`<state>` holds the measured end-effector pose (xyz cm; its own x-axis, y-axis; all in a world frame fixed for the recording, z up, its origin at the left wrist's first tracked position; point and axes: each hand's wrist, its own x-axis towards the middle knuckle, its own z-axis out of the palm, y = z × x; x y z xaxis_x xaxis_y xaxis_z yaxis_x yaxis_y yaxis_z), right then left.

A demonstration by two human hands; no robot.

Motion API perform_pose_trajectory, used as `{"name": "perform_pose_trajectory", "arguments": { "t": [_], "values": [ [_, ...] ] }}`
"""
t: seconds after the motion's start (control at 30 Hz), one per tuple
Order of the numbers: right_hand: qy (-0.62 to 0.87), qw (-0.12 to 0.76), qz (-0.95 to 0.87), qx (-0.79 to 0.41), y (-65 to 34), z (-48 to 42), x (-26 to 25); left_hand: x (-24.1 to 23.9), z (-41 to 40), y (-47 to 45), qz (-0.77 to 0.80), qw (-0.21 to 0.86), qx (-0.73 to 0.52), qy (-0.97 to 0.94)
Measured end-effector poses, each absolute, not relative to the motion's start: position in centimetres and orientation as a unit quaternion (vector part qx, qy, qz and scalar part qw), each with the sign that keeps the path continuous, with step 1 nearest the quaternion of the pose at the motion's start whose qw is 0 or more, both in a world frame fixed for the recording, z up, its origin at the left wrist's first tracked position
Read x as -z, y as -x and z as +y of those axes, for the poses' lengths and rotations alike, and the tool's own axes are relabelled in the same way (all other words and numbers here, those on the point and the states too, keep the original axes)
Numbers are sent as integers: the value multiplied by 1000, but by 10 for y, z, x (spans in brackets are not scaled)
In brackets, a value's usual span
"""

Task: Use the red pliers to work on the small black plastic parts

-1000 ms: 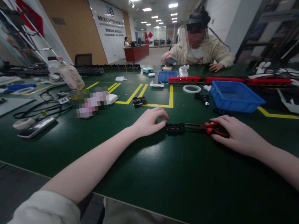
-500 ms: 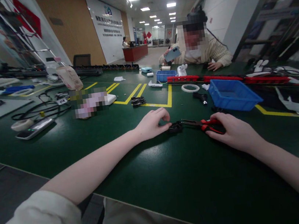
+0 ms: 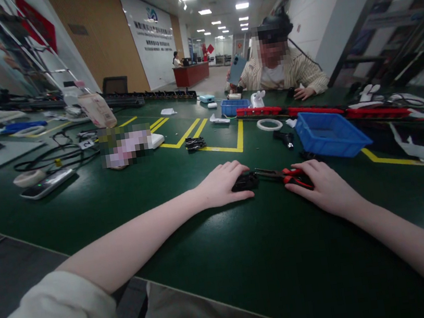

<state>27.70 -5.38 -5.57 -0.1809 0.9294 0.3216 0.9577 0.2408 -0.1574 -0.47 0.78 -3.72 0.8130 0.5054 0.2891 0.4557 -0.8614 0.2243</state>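
On the green table my left hand curls over a small black part and grips it against the surface. My right hand is wrapped round the red handles of a pair of pliers. The pliers' thin metal jaws point left and meet the black part. Both hands rest low on the table, about a hand's width apart.
A blue bin stands just behind my right hand, with a white tape ring and a black tool beside it. Long red strips run along the back. A person across the table holds up a phone. Cables and a white device lie at left.
My left hand has closed down over the black part and slid slightly right. The pliers have lifted a little and shifted left toward it. The person opposite raised their phone higher.
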Motion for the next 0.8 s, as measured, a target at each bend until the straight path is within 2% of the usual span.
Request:
{"name": "perform_pose_trajectory", "arguments": {
  "t": [0.37,0.8],
  "values": [
    [624,236,-742,64,-265,-62,46,36,10,7,257,42,-137,-956],
    [629,170,-753,92,-261,-64,41,35,7,8,261,31,-138,-955]
  ]
}}
